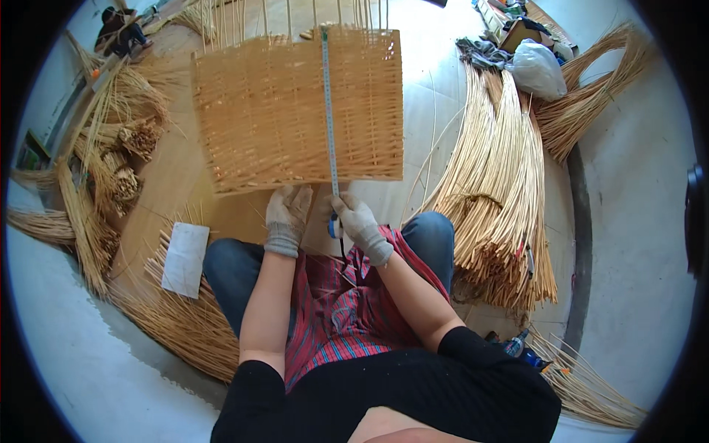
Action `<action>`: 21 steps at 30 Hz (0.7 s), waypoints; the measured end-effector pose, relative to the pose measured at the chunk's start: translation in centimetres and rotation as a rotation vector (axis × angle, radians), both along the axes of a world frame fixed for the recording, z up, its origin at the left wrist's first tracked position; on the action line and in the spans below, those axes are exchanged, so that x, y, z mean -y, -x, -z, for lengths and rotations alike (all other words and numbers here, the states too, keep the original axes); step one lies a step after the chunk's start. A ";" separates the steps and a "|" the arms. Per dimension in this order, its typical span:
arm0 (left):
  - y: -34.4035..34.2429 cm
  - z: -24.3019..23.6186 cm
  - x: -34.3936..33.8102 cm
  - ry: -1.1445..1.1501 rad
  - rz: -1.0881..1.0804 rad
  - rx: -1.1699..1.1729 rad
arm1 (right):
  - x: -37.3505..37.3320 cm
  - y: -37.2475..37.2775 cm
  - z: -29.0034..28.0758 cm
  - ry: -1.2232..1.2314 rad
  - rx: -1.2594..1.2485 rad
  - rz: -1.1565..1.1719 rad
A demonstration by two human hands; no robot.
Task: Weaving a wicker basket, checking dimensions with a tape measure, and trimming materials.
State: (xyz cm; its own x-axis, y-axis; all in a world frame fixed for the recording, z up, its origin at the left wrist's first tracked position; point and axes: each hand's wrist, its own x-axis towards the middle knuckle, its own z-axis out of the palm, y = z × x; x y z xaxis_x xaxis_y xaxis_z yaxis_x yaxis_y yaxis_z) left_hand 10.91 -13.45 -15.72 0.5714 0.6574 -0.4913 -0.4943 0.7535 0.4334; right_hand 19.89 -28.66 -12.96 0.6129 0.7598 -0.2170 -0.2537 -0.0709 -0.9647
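Note:
A tan woven wicker panel stands in front of my knees, its bare upright rods rising from the far edge. Along it, right of its middle, runs the pale blade of a tape measure, stretched from the far edge to the near one. My right hand, in a whitish work glove, is closed on the tape at the panel's near edge, with the blue-and-white case beside the fingers. My left hand, gloved too, has its fingers curled at the same edge, left of the tape, gripping the panel.
Long bundles of pale rods lie on the right, near a white plastic bag. Further bundles and loose rods line the left. A white sheet rests by my left knee. Another person sits far left.

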 end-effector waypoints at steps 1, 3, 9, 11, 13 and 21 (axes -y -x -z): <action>0.0 0.0 0.0 -0.030 0.033 0.062 | -0.3 0.1 0.2 0.080 0.150 0.028; 0.0 -0.2 0.2 -0.014 0.020 0.005 | -0.7 0.0 0.9 0.281 0.568 0.086; 0.3 -2.6 0.7 -0.100 0.032 0.029 | -3.1 -1.0 3.5 0.188 0.258 0.097; 0.6 -3.3 0.7 -0.086 0.039 0.053 | -3.5 -1.3 4.0 0.301 0.320 0.152; 0.8 -3.5 0.6 -0.096 0.063 0.092 | -3.5 -1.5 4.1 0.217 0.274 0.130; 1.0 -2.0 -0.1 -0.141 0.151 0.123 | -3.3 -1.4 3.7 0.170 0.254 0.140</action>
